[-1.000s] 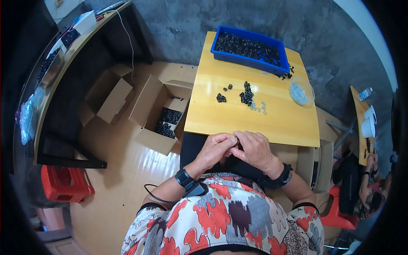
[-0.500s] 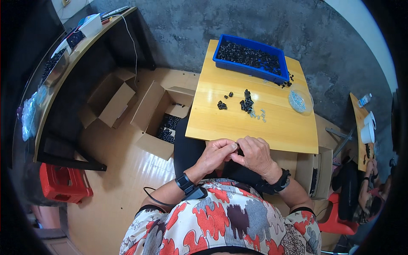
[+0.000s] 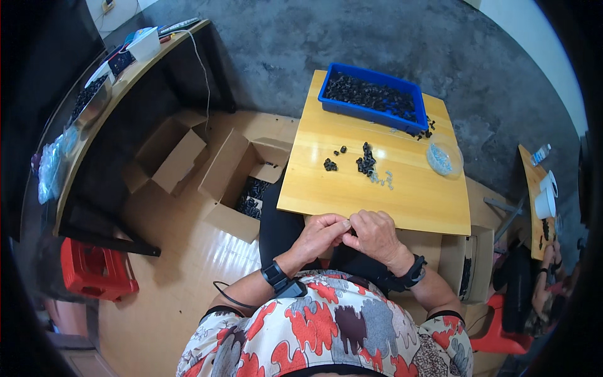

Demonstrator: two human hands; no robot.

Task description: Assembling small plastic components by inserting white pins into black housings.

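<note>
My left hand (image 3: 319,235) and my right hand (image 3: 375,235) meet at the near edge of the yellow wooden table (image 3: 301,188), fingertips pinched together. Whatever lies between the fingers is hidden or too small to name. Beyond my hands, a pile of small black parts (image 3: 365,161) lies on the table, with small clear pieces (image 3: 382,180) beside it. Left of that is a smaller cluster of black parts (image 3: 330,164), with two loose ones (image 3: 340,151) just behind. A round clear bowl (image 3: 453,157) at the table's right holds small pale pieces.
A blue tray (image 3: 370,117) full of black parts stands at the table's far side. Open cardboard boxes (image 3: 221,164) sit on the floor to the left, another box (image 3: 482,264) at the right. A red stool (image 3: 100,270) is at far left. Another person (image 3: 545,283) sits at far right.
The whole view has shifted slightly, so the table and tray appear lower. My hands stay pinched together, with the fingers moved only a little.
</note>
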